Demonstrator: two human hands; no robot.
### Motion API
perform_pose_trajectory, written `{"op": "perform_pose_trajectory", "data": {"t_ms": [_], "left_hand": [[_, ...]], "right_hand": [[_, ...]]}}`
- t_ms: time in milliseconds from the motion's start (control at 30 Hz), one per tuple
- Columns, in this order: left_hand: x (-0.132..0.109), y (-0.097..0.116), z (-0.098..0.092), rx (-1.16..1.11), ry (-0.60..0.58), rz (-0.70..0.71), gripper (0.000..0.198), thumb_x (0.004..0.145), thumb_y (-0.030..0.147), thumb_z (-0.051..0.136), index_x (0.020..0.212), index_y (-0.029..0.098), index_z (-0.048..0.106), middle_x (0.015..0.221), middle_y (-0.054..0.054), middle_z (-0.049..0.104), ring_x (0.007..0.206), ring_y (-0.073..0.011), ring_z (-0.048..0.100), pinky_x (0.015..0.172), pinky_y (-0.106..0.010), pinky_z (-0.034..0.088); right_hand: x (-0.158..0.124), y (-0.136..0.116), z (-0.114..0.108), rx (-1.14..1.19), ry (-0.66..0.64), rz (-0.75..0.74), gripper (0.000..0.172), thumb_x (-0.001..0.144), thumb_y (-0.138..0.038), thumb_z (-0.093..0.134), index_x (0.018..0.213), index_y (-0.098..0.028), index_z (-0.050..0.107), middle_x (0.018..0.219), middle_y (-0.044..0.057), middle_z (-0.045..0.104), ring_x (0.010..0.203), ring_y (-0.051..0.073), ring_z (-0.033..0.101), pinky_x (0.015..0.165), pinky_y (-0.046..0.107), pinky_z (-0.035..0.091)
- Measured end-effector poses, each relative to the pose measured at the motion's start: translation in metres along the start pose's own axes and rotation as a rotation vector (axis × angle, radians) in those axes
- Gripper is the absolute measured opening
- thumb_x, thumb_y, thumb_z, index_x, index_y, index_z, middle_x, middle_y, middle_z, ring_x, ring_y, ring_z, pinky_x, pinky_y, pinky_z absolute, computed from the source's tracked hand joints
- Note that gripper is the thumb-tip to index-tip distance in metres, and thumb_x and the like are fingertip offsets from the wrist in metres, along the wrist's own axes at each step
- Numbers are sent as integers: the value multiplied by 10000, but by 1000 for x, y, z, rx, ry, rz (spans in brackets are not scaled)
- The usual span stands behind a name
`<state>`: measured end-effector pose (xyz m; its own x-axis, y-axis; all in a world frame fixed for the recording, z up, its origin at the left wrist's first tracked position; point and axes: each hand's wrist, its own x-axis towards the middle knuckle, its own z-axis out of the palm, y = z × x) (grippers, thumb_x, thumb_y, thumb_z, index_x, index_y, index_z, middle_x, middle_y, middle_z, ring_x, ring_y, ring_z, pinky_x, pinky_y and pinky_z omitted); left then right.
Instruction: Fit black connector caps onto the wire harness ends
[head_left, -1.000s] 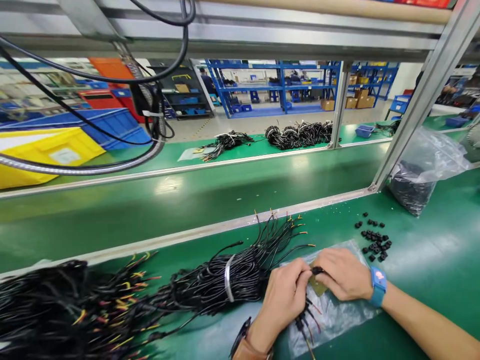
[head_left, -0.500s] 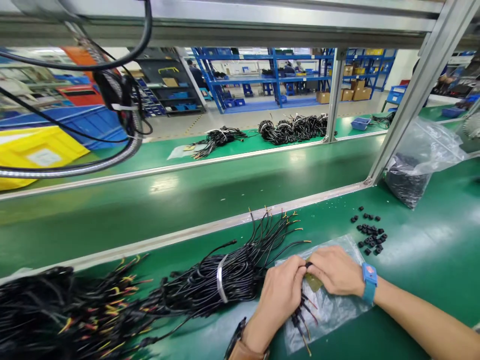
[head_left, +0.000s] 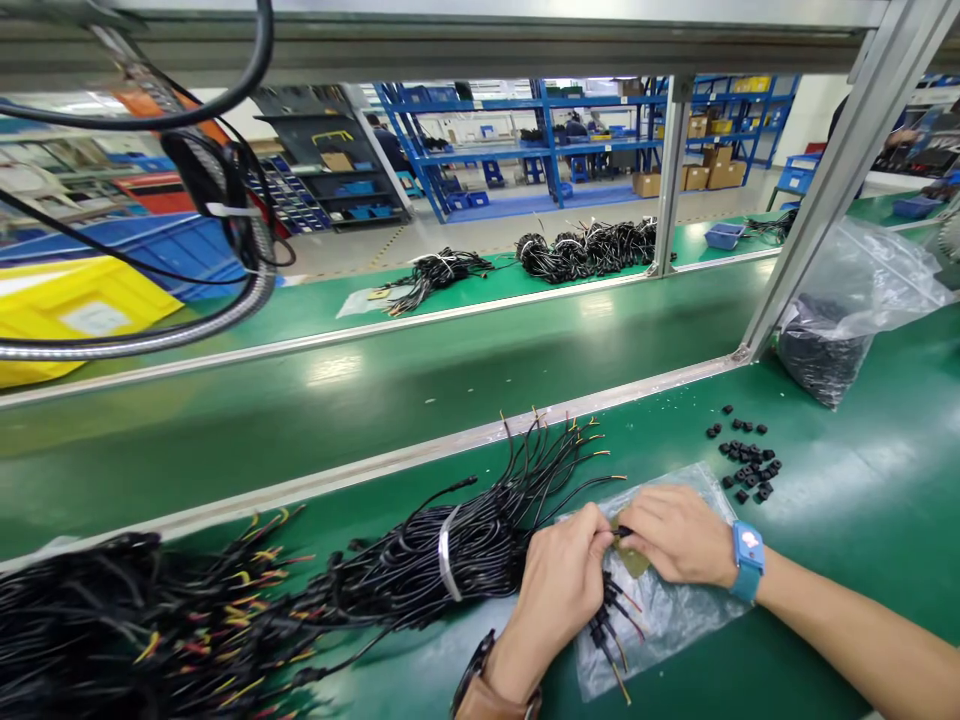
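A: How do the fingers stand?
B: Both hands are closed in a pinch. The left hand [head_left: 562, 575] and the right hand [head_left: 679, 535] meet with thumb and forefinger on a small black cable fitting [head_left: 624, 531], left fingers at one end, right fingers at the other. Their grip hides most of it.

A: And right under them?
B: An olive-yellow patch [head_left: 634, 563], partly covered, and a clear plastic bag [head_left: 697, 610] flat on the green surface [head_left: 862, 540]. Short black leads [head_left: 611, 620] with bared coloured wires lie on the bag at six o'clock from the fitting.

A: What's on the wrists?
B: A blue wristband [head_left: 748, 562] on the right, a brown strap [head_left: 495, 700] on the left.

A: Further out?
B: At nine o'clock, near the left hand, a black cable bundle [head_left: 480, 555] with a white tie [head_left: 448, 555] round it; beyond, just under nine, a loose cable heap [head_left: 90, 620]. At two o'clock, scattered small black blocks [head_left: 750, 465]. Past those, between one and two, a clear sack [head_left: 825, 350] of dark contents leans near a metal post [head_left: 817, 220].

A: Straight up at twelve?
B: Coiled black cables [head_left: 589, 250] across the far strip.
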<state>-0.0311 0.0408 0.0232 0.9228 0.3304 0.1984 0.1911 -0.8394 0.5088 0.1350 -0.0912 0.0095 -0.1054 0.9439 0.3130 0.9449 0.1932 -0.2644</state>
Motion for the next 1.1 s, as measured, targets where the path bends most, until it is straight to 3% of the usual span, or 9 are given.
{"op": "perform_pose_trajectory", "data": {"t_ms": [300,400,500,567,667,767,833,933,1100], "left_hand": [[-1,3,2,-62,34,12,192,948,148,400,782,230,450,670,24,574,591,-141,548,575,-266,321],[-1,2,-1,-99,31,-1,199,981,190,404,798,228,471,697,23,587,615,-137,559,592,-257,347],[0,2,-6,-127,33,-16,201,1012,238,402,838,228,503,734,21,609,648,-138,580,615,-254,368],[0,2,-8,-133,40,-20,196,1020,255,406,861,229,516,753,21,621,669,-140,593,626,-254,375],[-1,4,-10,-125,52,-11,185,1018,256,412,868,229,519,761,19,625,685,-142,600,629,-257,376],[-2,7,-13,-109,50,11,177,1010,250,419,864,225,516,765,12,626,693,-146,600,627,-263,373],[-2,10,-14,-87,36,37,167,1000,247,430,861,221,517,764,7,626,692,-150,592,624,-270,369],[-3,13,-17,-49,23,87,148,977,228,444,852,214,523,752,6,618,678,-150,573,627,-281,367],[-3,14,-18,17,3,199,224,956,208,439,744,203,511,696,-3,581,648,-149,533,610,-303,355]], "right_hand": [[3,-10,11,26,-2,90,432,1094,-415,277,882,-183,572,749,39,606,652,179,501,618,320,322],[3,-8,0,78,-9,106,412,1068,-500,343,998,-176,588,850,58,648,752,204,560,682,331,379],[0,5,-16,108,84,99,512,999,-625,434,1170,-162,569,970,88,675,831,239,590,745,370,423],[-4,20,-28,53,191,185,472,1029,-569,408,1192,-155,567,984,101,676,855,248,599,773,383,440],[-12,45,-43,-197,274,498,331,1070,-394,387,1156,-144,585,1017,129,664,946,273,603,831,397,454],[-19,64,-47,-489,145,824,279,1018,-366,514,1094,-120,620,1013,175,639,995,339,585,776,407,463],[-22,71,-44,-580,31,952,268,985,-372,572,1040,-119,641,1022,191,622,990,362,582,712,391,458],[-25,75,-39,-586,-73,965,204,984,-320,574,1001,-132,651,1052,183,617,974,342,593,676,361,445],[-26,76,-39,-571,-101,914,128,995,-206,540,956,-135,639,997,156,644,946,297,601,700,347,429]]}}
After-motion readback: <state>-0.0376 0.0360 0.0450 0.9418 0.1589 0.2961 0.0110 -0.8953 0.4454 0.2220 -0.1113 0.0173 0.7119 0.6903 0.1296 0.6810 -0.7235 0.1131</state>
